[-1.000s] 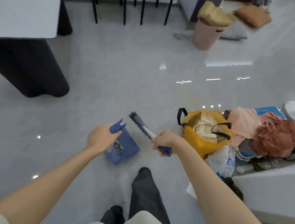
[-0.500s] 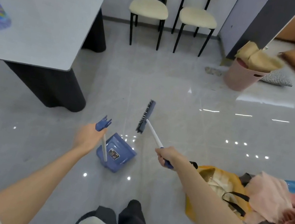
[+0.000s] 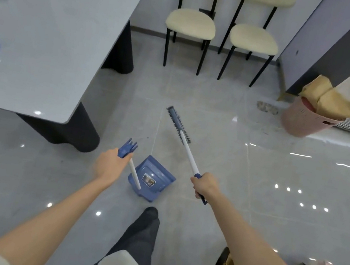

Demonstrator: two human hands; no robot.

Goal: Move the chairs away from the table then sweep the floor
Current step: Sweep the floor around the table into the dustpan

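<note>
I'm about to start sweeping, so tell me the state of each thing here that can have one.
Dustpan, held by its handle, pan tilted.
Broom, held, head pointing forward.
Left-hand grip, curled round the dustpan handle.
Right-hand grip, curled round the broom handle.
Left chair, upright, apart from the table.
Right chair, upright beside it.
Pink basket, upright, overfilled with brown paper.

The floor (image 3: 255, 174) is laid in glossy grey tile, and spots of light are mirrored in it. The table (image 3: 58, 30) top is finished smooth with a soft sheen. The chairs (image 3: 191, 23) are padded in matt cream cloth. The dustpan (image 3: 162, 174) is made of blue plastic, the broom (image 3: 186, 148) is fitted with a smooth white handle, and the basket (image 3: 300, 121) is moulded in perforated pink plastic.
</note>
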